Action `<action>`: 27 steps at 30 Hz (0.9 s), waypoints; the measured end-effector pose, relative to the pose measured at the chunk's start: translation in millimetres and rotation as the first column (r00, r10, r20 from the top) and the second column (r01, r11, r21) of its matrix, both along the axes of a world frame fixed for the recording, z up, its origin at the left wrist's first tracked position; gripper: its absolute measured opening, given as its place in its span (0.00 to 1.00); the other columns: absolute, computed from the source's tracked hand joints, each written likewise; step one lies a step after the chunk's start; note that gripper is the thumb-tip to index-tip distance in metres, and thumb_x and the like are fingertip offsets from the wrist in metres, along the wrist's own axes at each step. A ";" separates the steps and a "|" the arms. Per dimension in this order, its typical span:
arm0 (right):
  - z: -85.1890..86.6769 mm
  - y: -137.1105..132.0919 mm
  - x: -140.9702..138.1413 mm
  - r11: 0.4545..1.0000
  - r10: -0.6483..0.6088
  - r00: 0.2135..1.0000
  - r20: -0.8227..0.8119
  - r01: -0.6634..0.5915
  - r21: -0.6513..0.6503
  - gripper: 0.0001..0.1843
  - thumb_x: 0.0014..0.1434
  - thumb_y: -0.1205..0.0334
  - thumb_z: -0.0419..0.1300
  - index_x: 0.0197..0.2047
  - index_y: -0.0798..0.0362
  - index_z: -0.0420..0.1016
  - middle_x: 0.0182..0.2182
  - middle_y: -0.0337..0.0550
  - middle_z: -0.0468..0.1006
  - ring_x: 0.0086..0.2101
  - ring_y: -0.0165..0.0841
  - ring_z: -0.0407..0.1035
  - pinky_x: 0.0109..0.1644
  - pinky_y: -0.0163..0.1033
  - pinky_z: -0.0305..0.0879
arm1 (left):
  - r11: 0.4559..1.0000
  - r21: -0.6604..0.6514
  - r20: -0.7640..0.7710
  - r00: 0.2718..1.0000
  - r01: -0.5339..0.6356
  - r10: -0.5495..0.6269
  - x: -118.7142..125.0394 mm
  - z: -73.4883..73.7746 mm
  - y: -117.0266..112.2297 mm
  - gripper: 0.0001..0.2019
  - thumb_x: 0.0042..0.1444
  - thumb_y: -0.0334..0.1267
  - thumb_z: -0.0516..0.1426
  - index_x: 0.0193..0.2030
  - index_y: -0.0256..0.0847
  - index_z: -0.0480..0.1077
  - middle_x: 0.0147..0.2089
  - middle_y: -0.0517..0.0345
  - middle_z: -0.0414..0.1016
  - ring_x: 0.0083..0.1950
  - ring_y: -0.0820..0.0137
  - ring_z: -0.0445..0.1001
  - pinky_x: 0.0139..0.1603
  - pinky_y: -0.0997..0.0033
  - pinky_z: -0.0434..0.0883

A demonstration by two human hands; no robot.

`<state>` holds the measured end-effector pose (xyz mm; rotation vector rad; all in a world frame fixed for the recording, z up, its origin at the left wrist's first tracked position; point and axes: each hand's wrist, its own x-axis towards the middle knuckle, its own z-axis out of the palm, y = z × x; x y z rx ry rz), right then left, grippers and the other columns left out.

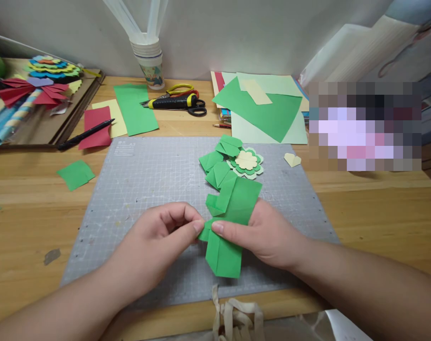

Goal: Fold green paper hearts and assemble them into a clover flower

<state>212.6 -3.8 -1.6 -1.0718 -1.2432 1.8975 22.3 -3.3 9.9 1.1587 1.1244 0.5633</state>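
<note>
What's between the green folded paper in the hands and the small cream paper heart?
Only bare grey cutting mat lies between the green folded paper and the cream paper heart, as the head view shows.

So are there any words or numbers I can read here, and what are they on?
Nothing here can be read.
Cutting mat: tiny pale print in its far left corner, too small to read.
Paper cup: coloured print, too blurred to read.
Green folded paper pinched by left hand and right hand: no writing.
</note>
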 end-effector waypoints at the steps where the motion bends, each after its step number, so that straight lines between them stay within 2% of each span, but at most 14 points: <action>1: -0.1 0.5 0.2 1.000 -0.003 1.000 -0.008 0.003 -0.004 0.05 0.56 0.61 0.63 0.34 0.52 0.71 0.28 0.36 0.74 0.30 0.29 0.68 0.35 0.35 0.67 | 1.000 0.000 -0.010 1.000 0.001 -0.001 -0.2 0.2 0.7 0.11 0.54 0.44 0.59 0.27 0.40 0.70 0.27 0.61 0.69 0.31 0.72 0.65 0.32 0.73 0.64; 7: 1.1 -2.4 -2.9 1.000 -0.004 1.000 -0.020 0.004 -0.003 0.03 0.56 0.64 0.62 0.33 0.52 0.70 0.27 0.34 0.71 0.28 0.27 0.65 0.34 0.33 0.66 | 0.999 0.051 -0.032 0.999 0.007 -0.005 1.4 -1.0 0.6 0.09 0.55 0.42 0.58 0.27 0.41 0.68 0.27 0.63 0.68 0.31 0.73 0.64 0.32 0.74 0.64; 12: 0.8 -5.9 -5.1 0.998 0.039 0.999 0.010 -0.038 -0.056 0.05 0.53 0.64 0.63 0.33 0.52 0.70 0.28 0.35 0.70 0.29 0.28 0.64 0.34 0.35 0.65 | 0.996 0.086 -0.010 1.000 0.020 -0.019 2.0 -4.4 -2.8 0.07 0.55 0.37 0.58 0.27 0.41 0.68 0.26 0.65 0.66 0.29 0.75 0.63 0.31 0.76 0.62; 18: 3.1 -3.3 -2.4 0.996 0.041 0.999 -0.013 -0.042 -0.075 0.07 0.52 0.62 0.63 0.35 0.52 0.72 0.30 0.37 0.72 0.30 0.30 0.66 0.36 0.36 0.67 | 1.000 0.010 0.061 0.998 -0.026 0.025 3.9 -5.2 -2.1 0.08 0.55 0.39 0.59 0.28 0.40 0.68 0.26 0.64 0.67 0.29 0.75 0.63 0.31 0.76 0.63; 22: 1.8 -2.9 -2.3 0.995 0.082 0.997 -0.005 -0.082 -0.065 0.06 0.52 0.62 0.62 0.32 0.52 0.68 0.27 0.35 0.69 0.29 0.28 0.64 0.34 0.35 0.65 | 0.999 0.030 0.023 1.000 0.018 -0.019 4.6 -5.3 -1.8 0.08 0.55 0.38 0.58 0.27 0.40 0.68 0.25 0.64 0.65 0.28 0.74 0.63 0.30 0.75 0.62; 27: -0.6 -3.7 -4.0 0.995 0.094 0.996 0.003 -0.094 -0.029 0.06 0.53 0.63 0.62 0.32 0.53 0.68 0.28 0.35 0.68 0.29 0.28 0.62 0.34 0.34 0.63 | 0.996 0.022 0.067 0.994 0.083 -0.085 4.9 -6.0 -3.5 0.08 0.57 0.39 0.56 0.29 0.40 0.66 0.28 0.63 0.66 0.31 0.73 0.64 0.34 0.73 0.64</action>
